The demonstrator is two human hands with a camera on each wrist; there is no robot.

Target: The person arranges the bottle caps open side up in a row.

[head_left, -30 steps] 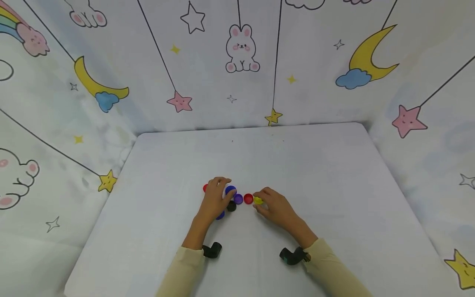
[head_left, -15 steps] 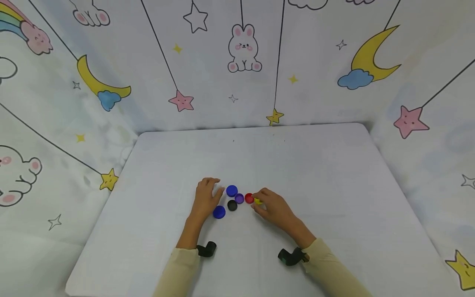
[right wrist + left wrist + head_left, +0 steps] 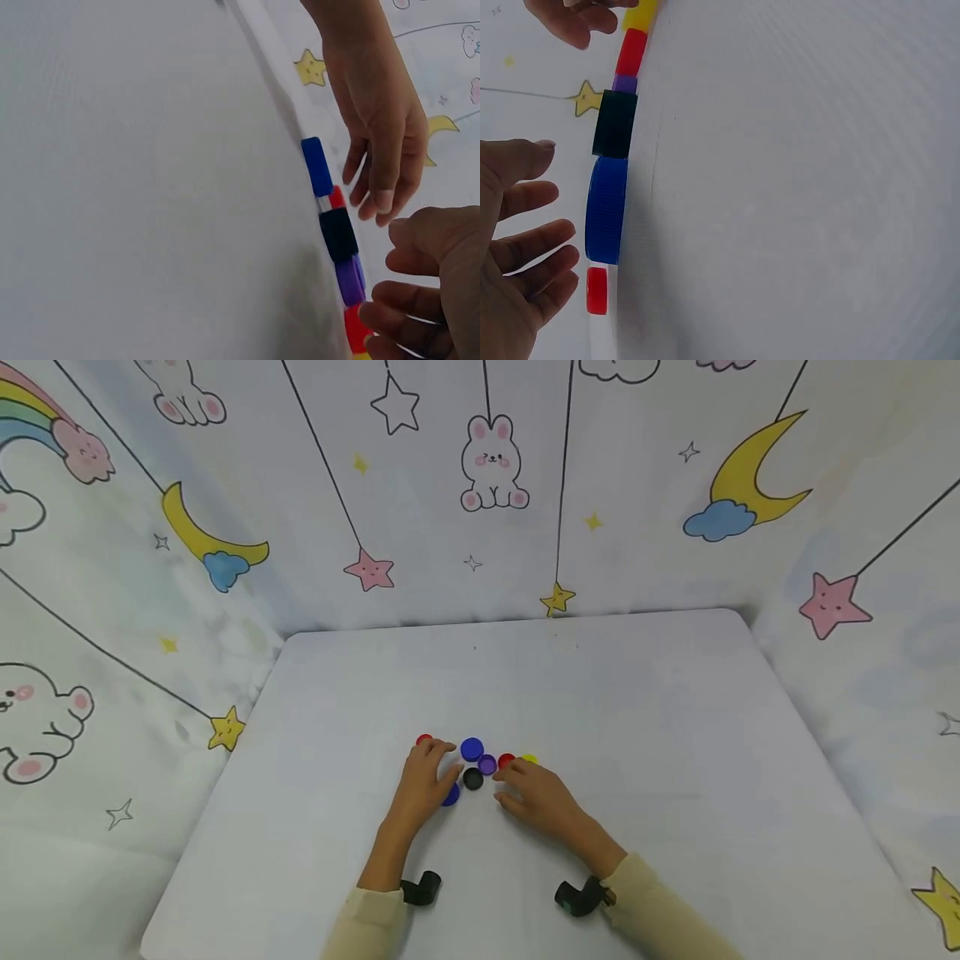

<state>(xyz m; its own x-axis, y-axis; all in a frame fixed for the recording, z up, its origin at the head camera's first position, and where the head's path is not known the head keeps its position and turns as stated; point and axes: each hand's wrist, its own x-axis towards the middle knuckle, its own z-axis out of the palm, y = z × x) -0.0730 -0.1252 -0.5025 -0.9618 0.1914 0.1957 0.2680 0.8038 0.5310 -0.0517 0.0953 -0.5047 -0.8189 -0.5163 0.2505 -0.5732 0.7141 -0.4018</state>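
Several coloured bottle caps lie on the white table in the head view. My left hand [image 3: 420,787] hovers with loosely bent, spread fingers, partly covering a near blue cap [image 3: 452,794] and a red cap [image 3: 424,738] beyond it. To its right are another blue cap [image 3: 472,749], a purple cap [image 3: 487,765] and a black cap [image 3: 472,778]. My right hand [image 3: 546,800] has relaxed fingers beside a second red cap [image 3: 506,761] and a yellow cap [image 3: 531,759], both partly hidden. Its fingertips overlap the red cap [image 3: 356,328] in the right wrist view; contact is unclear.
The white tabletop [image 3: 637,693] reaches back to a wall printed with moons, stars and rabbits. Similar printed cloth flanks both sides. A black wrist camera [image 3: 422,888] sits on the left wrist, another black camera [image 3: 581,897] on the right.
My left hand went left off the caps, then came slightly back towards the near blue cap. My right hand has shifted left and nearer, from the yellow cap towards the red one.
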